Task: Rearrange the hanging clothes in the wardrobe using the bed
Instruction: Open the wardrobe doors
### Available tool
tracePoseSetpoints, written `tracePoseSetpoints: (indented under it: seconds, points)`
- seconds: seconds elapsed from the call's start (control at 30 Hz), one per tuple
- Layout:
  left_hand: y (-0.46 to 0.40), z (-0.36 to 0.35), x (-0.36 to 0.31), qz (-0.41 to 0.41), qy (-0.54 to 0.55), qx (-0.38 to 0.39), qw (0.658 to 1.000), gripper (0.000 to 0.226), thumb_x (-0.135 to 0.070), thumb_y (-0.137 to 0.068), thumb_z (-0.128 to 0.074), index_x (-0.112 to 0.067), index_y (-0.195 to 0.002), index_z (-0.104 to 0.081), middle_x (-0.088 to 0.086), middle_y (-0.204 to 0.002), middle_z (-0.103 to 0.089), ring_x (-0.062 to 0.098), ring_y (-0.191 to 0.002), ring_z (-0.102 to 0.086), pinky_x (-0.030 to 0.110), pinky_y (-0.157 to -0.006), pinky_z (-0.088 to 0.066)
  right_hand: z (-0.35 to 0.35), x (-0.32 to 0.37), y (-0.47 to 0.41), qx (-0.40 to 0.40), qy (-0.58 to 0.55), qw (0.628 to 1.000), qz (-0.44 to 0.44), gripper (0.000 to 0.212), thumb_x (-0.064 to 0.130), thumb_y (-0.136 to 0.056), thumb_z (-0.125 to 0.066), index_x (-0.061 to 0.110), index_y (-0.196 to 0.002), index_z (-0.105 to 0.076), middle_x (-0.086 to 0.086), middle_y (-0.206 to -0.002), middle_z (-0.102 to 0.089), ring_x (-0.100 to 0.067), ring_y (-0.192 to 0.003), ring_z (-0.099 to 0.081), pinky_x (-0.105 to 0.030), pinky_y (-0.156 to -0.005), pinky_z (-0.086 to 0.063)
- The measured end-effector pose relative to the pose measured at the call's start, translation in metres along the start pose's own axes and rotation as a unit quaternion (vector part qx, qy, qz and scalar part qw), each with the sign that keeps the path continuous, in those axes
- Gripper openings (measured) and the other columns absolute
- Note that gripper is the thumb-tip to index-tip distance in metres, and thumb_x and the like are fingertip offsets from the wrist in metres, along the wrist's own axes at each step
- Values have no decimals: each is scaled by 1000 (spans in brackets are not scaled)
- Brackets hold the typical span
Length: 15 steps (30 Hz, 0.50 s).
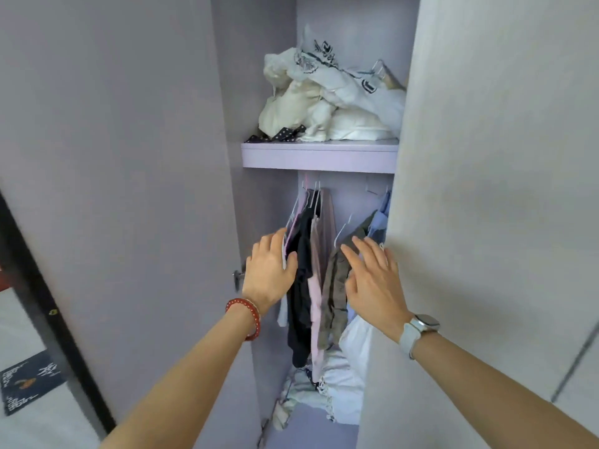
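Behind the right door point(486, 189) some hanging clothes point(311, 270) hide — my left hand point(269, 270) pinches one garment's edge, right hand point(372, 277) rests spread; cream bundles point(324, 105) crowd the shelf point(319, 155).

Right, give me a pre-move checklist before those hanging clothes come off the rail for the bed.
1. Wardrobe doors open enough to reach in: ok.
2. Left hand on the left bunch of hanging clothes: ok, thumb and fingers around its edge.
3. Right hand has a grip: not ok, fingers straight, only reaching toward the grey-brown garment.
4. Hanger hooks free on the rail: cannot tell, the shelf hides the rail.
5. Heap of clothes on the wardrobe floor clear of the hems: not ok, the hems reach it.
6. Bed ready: cannot tell, not clearly in view.
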<state>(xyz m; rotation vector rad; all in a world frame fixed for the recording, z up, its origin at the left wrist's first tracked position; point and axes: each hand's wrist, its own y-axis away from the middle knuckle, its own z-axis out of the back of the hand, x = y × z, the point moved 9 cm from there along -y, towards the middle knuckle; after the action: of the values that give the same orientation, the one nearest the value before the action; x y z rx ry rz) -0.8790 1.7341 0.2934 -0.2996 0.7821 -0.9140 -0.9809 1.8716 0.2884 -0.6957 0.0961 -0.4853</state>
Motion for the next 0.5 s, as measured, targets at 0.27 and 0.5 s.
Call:
tracePoseSetpoints:
  seconds: [0.27,0.5]
  points:
    - [-82,-122,-128,-74,158,117,978,72,-29,-93,-49,-19,-148,-3,7,-153,-14,26,-139,-16,40,-112,-21,31,-135,0,46,95,983,-153,70,13,-62,-59,12,-131,-47,-20,-140,-40,-37,-131,-29,-66,-92,-32]
    - [-97,-154,-163,-62,351,154,922,84,-14,-80,-64,-30,-144,-12,0,-140,-36,18,-126,-39,41,-104,-37,19,-179,18,111,86,970,-200,71,19,-92,-36,25,-145,10,-9,-151,26,-33,-139,21,-51,-112,-1]
